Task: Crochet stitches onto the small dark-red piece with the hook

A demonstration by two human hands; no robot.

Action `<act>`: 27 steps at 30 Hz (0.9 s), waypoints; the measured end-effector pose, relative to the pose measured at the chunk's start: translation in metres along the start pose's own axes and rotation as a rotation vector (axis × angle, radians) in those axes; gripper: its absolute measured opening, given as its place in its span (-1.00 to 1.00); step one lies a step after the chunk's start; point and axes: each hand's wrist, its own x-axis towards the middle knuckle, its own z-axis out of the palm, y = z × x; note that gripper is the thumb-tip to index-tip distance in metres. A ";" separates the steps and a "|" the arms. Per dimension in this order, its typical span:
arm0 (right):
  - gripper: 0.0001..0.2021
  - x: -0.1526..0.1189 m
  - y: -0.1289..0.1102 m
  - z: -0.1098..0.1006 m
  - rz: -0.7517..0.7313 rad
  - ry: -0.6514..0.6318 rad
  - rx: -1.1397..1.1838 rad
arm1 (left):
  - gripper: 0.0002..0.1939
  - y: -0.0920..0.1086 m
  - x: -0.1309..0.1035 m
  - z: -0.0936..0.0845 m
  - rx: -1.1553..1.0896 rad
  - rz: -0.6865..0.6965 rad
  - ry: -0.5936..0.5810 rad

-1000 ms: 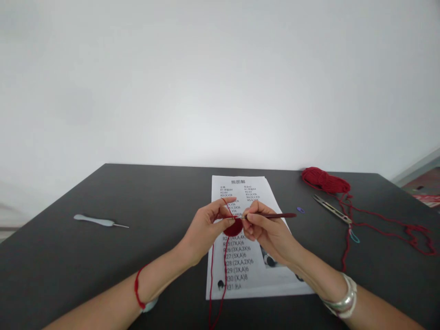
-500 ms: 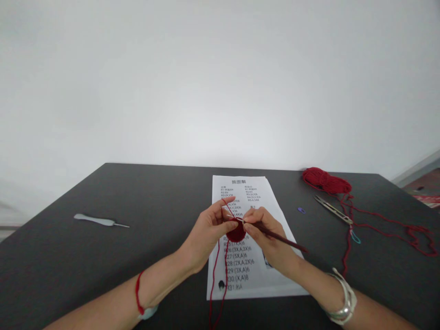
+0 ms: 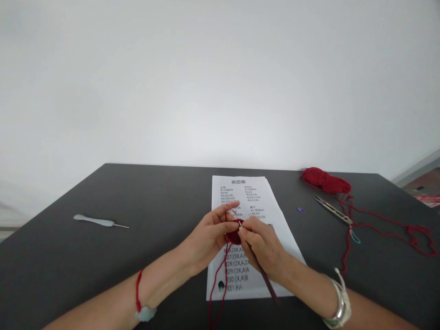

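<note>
A small round piece of dark red crochet (image 3: 233, 238) is pinched between the thumb and fingers of my left hand (image 3: 213, 229). Red yarn (image 3: 215, 280) runs over my raised left index finger and hangs in two strands below. My right hand (image 3: 263, 243) is closed on a crochet hook (image 3: 264, 275) with a dark reddish-brown handle. The hook's metal tip is at the upper edge of the crochet, and its handle slants down to the right. Exactly how the tip sits in the stitches is too small to tell.
Under my hands lies a printed pattern sheet (image 3: 240, 183) on the dark table (image 3: 154, 192). A grey-handled hook (image 3: 99, 221) rests at the left. Rightward are a red yarn skein (image 3: 325, 180), thread snips (image 3: 332, 209), a purple stitch marker (image 3: 301, 210) and loose yarn strands.
My right hand has turned, so the hook handle swings from pointing right to pointing steeply downward. Both hands have drawn slightly closer around the crochet piece, which has shifted a little left.
</note>
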 end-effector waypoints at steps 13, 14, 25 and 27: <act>-0.90 0.009 0.008 -0.015 0.719 0.175 1.021 | -0.51 0.024 0.005 -0.009 0.357 0.106 -0.051; -0.90 0.009 0.009 -0.016 0.731 0.169 1.036 | -0.50 0.025 0.005 -0.010 0.374 0.095 -0.061; -0.92 0.006 0.015 -0.031 0.725 0.019 1.045 | -0.56 0.035 0.003 -0.019 0.415 -0.061 -0.242; -0.91 0.008 0.016 -0.034 0.740 -0.001 1.093 | -0.57 0.037 0.003 -0.020 0.429 -0.090 -0.278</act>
